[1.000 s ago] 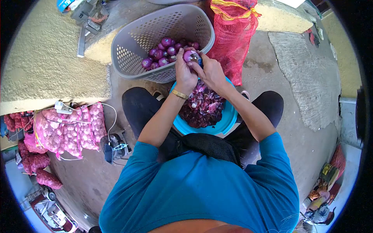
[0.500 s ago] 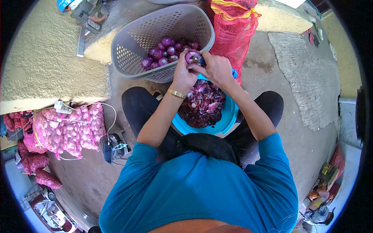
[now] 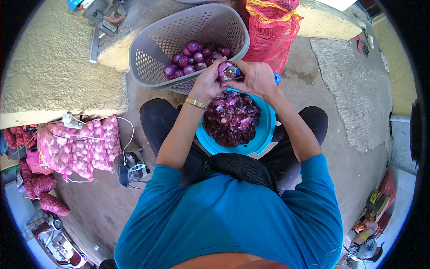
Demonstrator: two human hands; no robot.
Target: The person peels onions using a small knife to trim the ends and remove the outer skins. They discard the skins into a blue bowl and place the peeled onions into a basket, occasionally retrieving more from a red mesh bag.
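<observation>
Two bare hands meet over far rim of round blue plastic basin (image 3: 264, 134), heaped with purple onion skins (image 3: 233, 119). Left hand (image 3: 207, 84), gold bracelet at wrist, cups round purple onion (image 3: 225, 69), fingers curled around it. Right hand (image 3: 255, 78) closed on same onion from right, thumb on its top; blue-handled tool partly hidden in grip. Grey perforated plastic basket (image 3: 152, 49) just beyond, holding peeled purple onions (image 3: 192, 58). Red mesh sack (image 3: 271, 31) far right of basket.

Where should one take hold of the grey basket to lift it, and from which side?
Grip the grey basket by its top rim on two opposite sides, coming from above. The rim is wide and open, the walls slope inward, and the onions lie low inside.
</observation>
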